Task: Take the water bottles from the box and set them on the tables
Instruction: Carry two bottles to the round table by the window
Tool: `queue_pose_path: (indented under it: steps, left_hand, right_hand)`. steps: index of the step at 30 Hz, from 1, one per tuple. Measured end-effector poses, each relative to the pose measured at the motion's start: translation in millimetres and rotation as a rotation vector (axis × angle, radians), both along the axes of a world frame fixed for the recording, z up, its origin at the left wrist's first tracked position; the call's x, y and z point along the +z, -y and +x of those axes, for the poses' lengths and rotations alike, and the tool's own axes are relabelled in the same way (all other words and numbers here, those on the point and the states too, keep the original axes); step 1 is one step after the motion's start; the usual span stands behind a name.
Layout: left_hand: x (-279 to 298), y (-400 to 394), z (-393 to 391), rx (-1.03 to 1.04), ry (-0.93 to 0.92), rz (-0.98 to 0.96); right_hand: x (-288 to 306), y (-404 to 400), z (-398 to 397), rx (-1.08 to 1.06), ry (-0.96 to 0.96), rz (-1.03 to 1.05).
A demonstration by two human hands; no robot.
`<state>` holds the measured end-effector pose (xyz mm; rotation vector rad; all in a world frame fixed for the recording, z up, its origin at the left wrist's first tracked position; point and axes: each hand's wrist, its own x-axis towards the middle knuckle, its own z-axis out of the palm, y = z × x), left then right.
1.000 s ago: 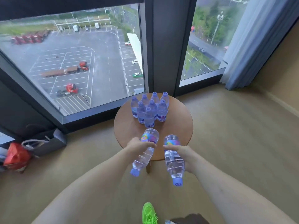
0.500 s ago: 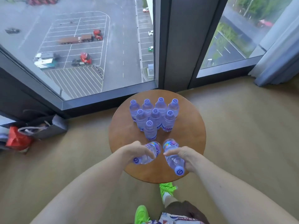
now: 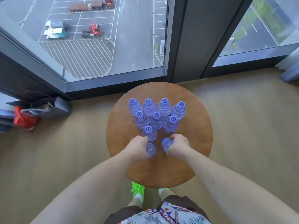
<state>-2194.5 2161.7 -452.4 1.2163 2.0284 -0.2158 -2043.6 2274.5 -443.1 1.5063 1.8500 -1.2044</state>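
i am gripping two bottles, my left hand (image 3: 138, 147) curling its fingers round one (image 3: 151, 149), my right hand (image 3: 177, 145) round the other (image 3: 166, 143), both over the round surface (image 3: 199, 143), where eight bottles (image 3: 156, 116) are standing upright, clustered.

Both hands have carried their bottles from the desk's near edge to just near the standing cluster: left hand (image 3: 138, 146) grips one bottle (image 3: 151, 149), right hand (image 3: 178, 145) the other bottle (image 3: 166, 143).

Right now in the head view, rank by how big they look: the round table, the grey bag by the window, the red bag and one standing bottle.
1. Round table, clearly largest.
2. Grey bag.
3. Red bag, partly hidden, so its place under the grey bag is unsure.
4. Nearest standing bottle, smallest.
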Motion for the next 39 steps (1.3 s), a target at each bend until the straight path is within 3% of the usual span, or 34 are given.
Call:
queue_pose_path:
  steps: [7, 14, 22, 39]
  left_hand:
    - [-5.3, 9.9, 4.5, 0.013, 0.049, 0.175]
    - [1.3, 10.1, 5.1, -0.151, -0.015, 0.268]
    - [-5.3, 10.0, 12.4, -0.195, 0.012, 0.357]
    - [-3.0, 2.8, 27.2, -0.190, -0.054, 0.343]
  right_hand:
    - [0.2, 8.8, -8.5, -0.070, -0.017, 0.188]
    - [-2.6, 13.1, -27.1, -0.116, -0.116, 0.376]
    - [-7.2, 14.3, -36.3, -0.104, -0.144, 0.401]
    - [-11.1, 17.0, -26.3, -0.114, -0.197, 0.330]
